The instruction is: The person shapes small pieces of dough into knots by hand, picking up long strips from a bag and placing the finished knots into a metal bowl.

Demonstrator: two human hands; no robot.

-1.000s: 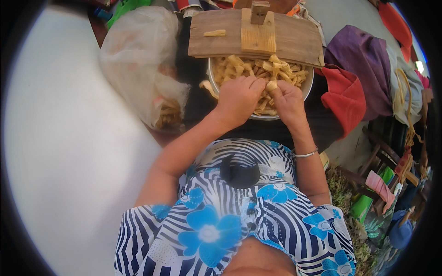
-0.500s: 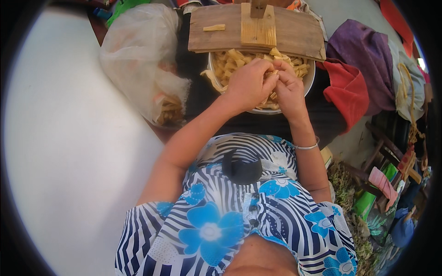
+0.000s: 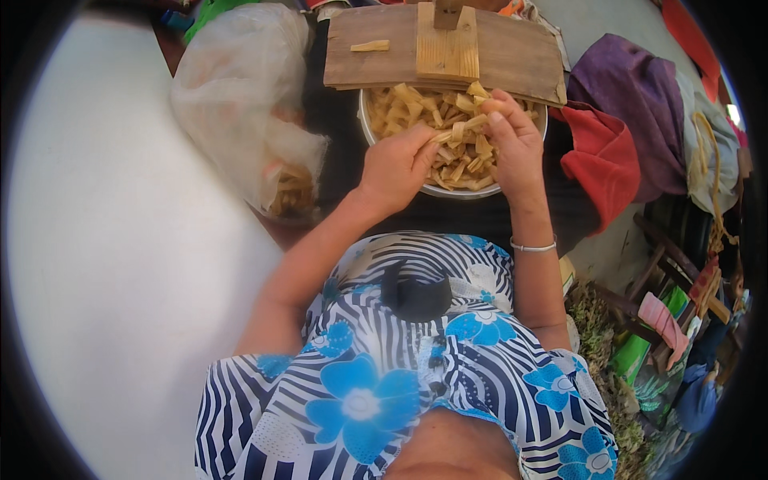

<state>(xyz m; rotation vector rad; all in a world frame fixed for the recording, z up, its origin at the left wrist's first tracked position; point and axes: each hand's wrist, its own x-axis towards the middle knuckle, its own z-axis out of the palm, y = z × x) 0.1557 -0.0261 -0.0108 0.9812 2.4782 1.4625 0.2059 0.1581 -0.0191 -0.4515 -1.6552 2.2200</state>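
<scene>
Between my two hands a pale tan strip (image 3: 458,131) is stretched, with a knot-like fold in its middle. What it is made of I cannot tell. My left hand (image 3: 394,168) pinches one end, thumb against fingers. The other end is in my right hand (image 3: 516,142), held between thumb and fingertips. Both hands are over a round metal bowl (image 3: 459,194), heaped with short tan pieces (image 3: 472,160) of the same look, several of them folded or knotted. My right hand hides part of the heap.
A wooden board (image 3: 524,52) with an upright block lies across the bowl's far side, one small tan piece (image 3: 370,46) on it. Left is a translucent plastic bag (image 3: 240,96) holding tan strips. Red cloth (image 3: 604,160) and purple cloth (image 3: 628,96) lie right. A white surface (image 3: 120,240) fills the left.
My hands were close together over the bowl and have drawn apart, left hand toward the lower left, right hand slightly right. The knotted strip now shows stretched between them.
</scene>
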